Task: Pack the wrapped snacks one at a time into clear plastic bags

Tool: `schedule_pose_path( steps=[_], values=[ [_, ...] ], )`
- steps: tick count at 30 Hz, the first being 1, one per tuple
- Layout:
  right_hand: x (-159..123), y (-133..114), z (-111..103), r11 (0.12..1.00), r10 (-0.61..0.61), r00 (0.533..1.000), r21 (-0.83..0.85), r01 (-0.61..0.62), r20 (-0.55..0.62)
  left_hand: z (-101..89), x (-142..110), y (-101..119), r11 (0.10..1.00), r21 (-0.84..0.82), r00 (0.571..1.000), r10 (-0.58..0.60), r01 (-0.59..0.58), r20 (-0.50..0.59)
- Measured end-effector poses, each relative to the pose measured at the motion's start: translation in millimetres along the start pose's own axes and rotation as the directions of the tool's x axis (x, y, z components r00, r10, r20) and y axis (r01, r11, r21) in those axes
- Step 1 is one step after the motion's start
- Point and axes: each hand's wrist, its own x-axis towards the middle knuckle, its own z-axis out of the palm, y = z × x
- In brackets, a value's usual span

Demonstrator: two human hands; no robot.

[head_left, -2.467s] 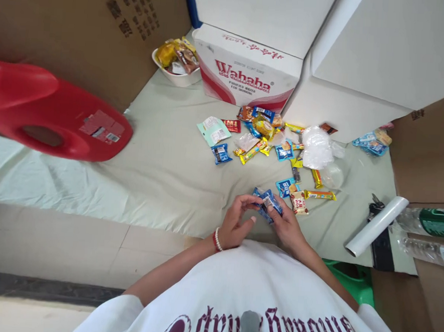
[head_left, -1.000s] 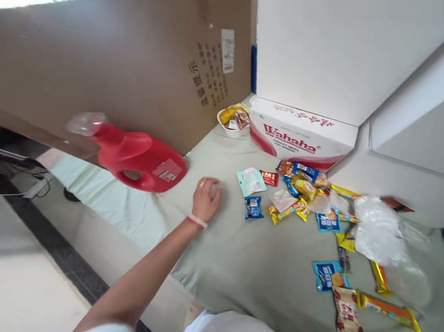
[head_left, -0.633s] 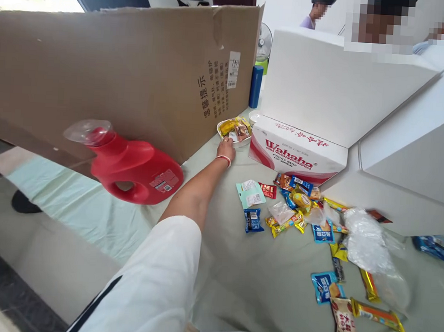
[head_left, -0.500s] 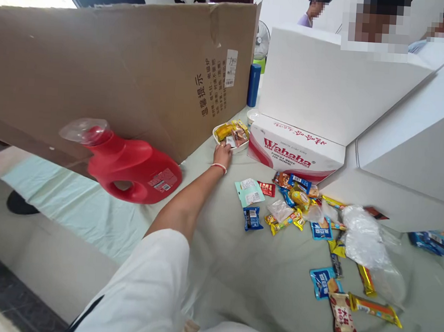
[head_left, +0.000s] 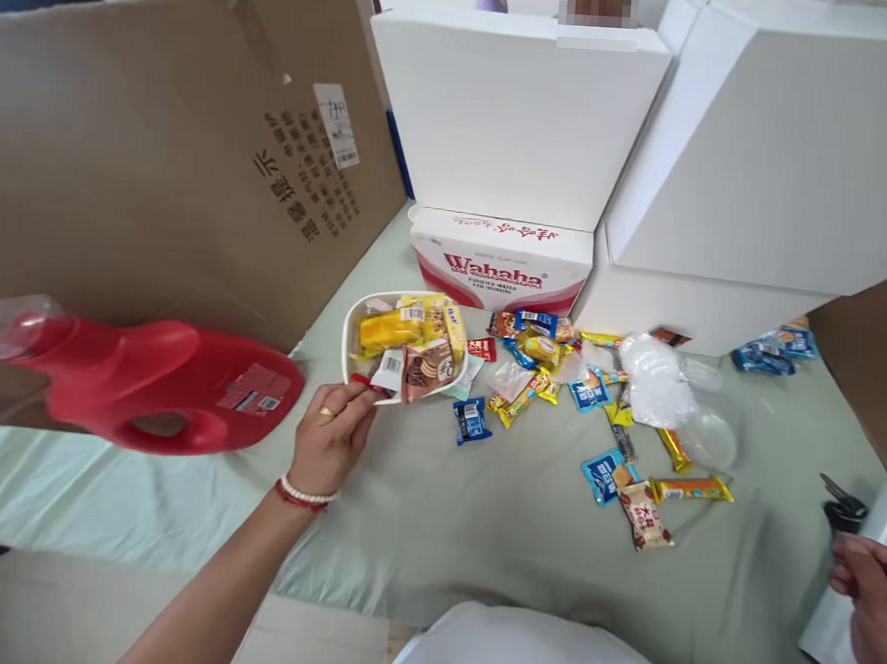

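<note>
My left hand (head_left: 332, 433) grips the near rim of a white plastic bowl (head_left: 348, 338) full of wrapped snacks. In the bowl are a yellow packet (head_left: 391, 329) and a brown biscuit packet (head_left: 430, 369). At the right edge, my right hand (head_left: 877, 609) has its fingers closed on a roll of clear plastic film (head_left: 831, 636), partly cut off by the frame. Beside that roll lies a dark object with metal blades or keys (head_left: 845, 507). Several loose snacks, among them a blue packet (head_left: 472, 421) and a beige packet (head_left: 646, 516), lie right of the bowl.
A red detergent bottle (head_left: 177, 376) lies at left before a tall cardboard sheet (head_left: 161, 154). The white Wahaba-style printed carton (head_left: 504, 266) stands behind the snacks, with large white boxes (head_left: 769, 162) at right. Crumpled clear plastic (head_left: 655, 380) lies among the packets. People are at the back.
My left hand has brought the bowl nearer, away from the carton's left side. My right hand has come into view at the roll. The camera view has turned right and downward.
</note>
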Motion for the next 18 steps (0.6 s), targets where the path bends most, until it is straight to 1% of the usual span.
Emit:
schedule_pose_path(
  steps=[1, 2, 3, 4, 5, 6, 7, 8, 9, 10, 12, 13, 14, 15, 16, 17, 18],
  values=[
    [-3, 4, 5, 0.998, 0.054, 0.998, -0.008, -0.055, -0.035, 1.2, 7, 19, 0.996, -0.087, 1.0, -0.029, 0.029, 0.01],
    [-6, 6, 8, 0.994, 0.107, 0.993, -0.014, -0.108, -0.053, 6.0, 16, 39, 0.975, -0.204, 0.996, -0.083, 0.089, 0.037],
    [-9, 5, 9, 0.988, 0.15, 0.987, -0.017, -0.151, -0.055, 14.3, 26, 57, 0.92, -0.347, 0.983, -0.168, 0.181, 0.068],
    [-12, 3, 7, 0.985, 0.171, 0.984, -0.021, -0.172, -0.041, 25.4, 37, 74, 0.812, -0.514, 0.96, -0.253, 0.277, 0.117],
    [-16, 0, 4, 0.983, 0.184, 0.983, -0.021, -0.184, -0.029, 38.6, 49, 88, 0.619, -0.689, 0.919, -0.346, 0.377, 0.192],
    [-19, -2, -1, 0.981, 0.196, 0.981, -0.014, -0.196, -0.015, 52.9, 61, 99, 0.342, -0.834, 0.855, -0.449, 0.432, 0.259],
    [-22, -5, -6, 0.978, 0.207, 0.978, 0.001, -0.207, 0.0, 67.2, 73, 108, 0.05, -0.893, 0.786, -0.499, 0.447, 0.365],
    [-24, -6, -11, 0.976, 0.218, 0.976, 0.02, -0.219, 0.011, 80.6, 83, 116, -0.173, -0.885, 0.722, -0.522, 0.432, 0.454],
    [-26, -7, -16, 0.973, 0.228, 0.973, 0.039, -0.229, 0.019, 92.5, 92, 123, -0.268, -0.864, 0.694, -0.517, 0.426, 0.502],
    [-27, -8, -19, 0.97, 0.236, 0.971, 0.059, -0.237, 0.024, 102.4, 99, 131, -0.349, -0.835, 0.667, -0.503, 0.425, 0.55],
    [-28, -12, -22, 0.962, 0.251, 0.967, 0.106, -0.254, 0.034, 116.8, 101, 151, -0.453, -0.774, 0.631, -0.456, 0.442, 0.627],
    [-29, -16, -22, 0.955, 0.259, 0.964, 0.132, -0.264, 0.055, 122.2, 96, 165, -0.521, -0.724, 0.611, -0.41, 0.452, 0.677],
    [-30, -21, -19, 0.946, 0.267, 0.958, 0.159, -0.281, 0.102, 127.1, 87, 181, -0.584, -0.665, 0.594, -0.35, 0.467, 0.724],
    [-32, -27, -15, 0.935, 0.276, 0.945, 0.182, -0.306, 0.174, 132.2, 75, 199, -0.622, -0.602, 0.583, -0.272, 0.501, 0.766],
    [-35, -34, -10, 0.92, 0.283, 0.919, 0.194, -0.341, 0.274, 137.8, 61, 217, -0.652, -0.519, 0.565, -0.164, 0.553, 0.808],
    [-39, -40, -5, 0.904, 0.283, 0.878, 0.199, -0.379, 0.387, 144.1, 45, 236, -0.668, -0.426, 0.529, -0.056, 0.61, 0.847],
    [-44, -45, -1, 0.888, 0.278, 0.824, 0.195, -0.417, 0.494, 150.5, 28, 252, -0.671, -0.355, 0.485, 0.009, 0.652, 0.874]
  ],
)
